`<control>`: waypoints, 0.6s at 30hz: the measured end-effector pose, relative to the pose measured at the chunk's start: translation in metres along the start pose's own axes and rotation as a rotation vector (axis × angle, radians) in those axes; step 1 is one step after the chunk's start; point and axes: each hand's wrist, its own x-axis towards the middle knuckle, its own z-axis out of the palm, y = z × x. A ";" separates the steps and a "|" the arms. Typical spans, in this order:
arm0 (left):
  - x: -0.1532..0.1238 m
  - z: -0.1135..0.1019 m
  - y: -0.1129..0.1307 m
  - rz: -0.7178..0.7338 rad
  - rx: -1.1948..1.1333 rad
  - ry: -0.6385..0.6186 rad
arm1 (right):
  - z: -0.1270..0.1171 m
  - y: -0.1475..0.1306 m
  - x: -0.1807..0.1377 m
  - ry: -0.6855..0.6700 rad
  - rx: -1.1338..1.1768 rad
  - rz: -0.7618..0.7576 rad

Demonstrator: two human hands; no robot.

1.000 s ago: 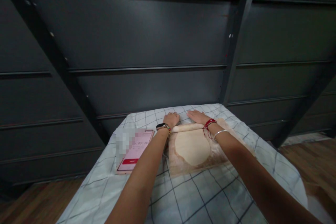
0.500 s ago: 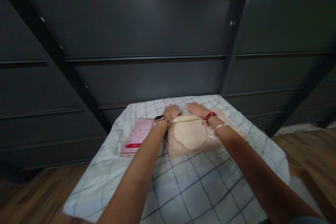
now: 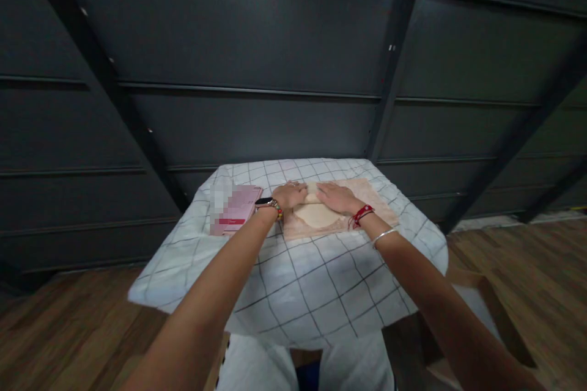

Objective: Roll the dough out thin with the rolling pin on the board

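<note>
A flat, pale round of dough (image 3: 317,217) lies on a pinkish, wrinkled mat (image 3: 367,195). Across its far part runs a pale cylinder that looks like a rolling pin (image 3: 312,197), mostly covered by my hands. My left hand (image 3: 290,195), with a watch and beaded bracelet at the wrist, rests palm down over its left part, fingers stretched out. Over the right part lies my right hand (image 3: 338,197), with a red bracelet and a silver bangle, its fingers also extended. Both palms are hidden.
A pink-screened phone or tablet (image 3: 241,204), partly blurred, lies left of the mat. The table has a white checked cloth (image 3: 316,281). Dark metal panels (image 3: 257,128) stand behind it. An open cardboard box (image 3: 498,317) sits on the wooden floor at the right.
My hands have drawn nearer to me over the dough with the rolling pin, covering more of the round. The camera view has shifted, showing my lap and more of the box.
</note>
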 end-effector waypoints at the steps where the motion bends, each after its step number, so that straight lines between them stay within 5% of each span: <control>1: -0.006 -0.001 0.004 -0.008 -0.010 -0.005 | 0.000 -0.004 -0.007 -0.014 -0.003 0.003; 10: -0.062 0.004 0.016 -0.023 -0.069 -0.051 | 0.010 -0.030 -0.064 0.061 -0.072 -0.033; 18: -0.027 0.006 0.005 -0.028 -0.057 0.095 | 0.006 -0.016 -0.033 0.035 -0.103 0.036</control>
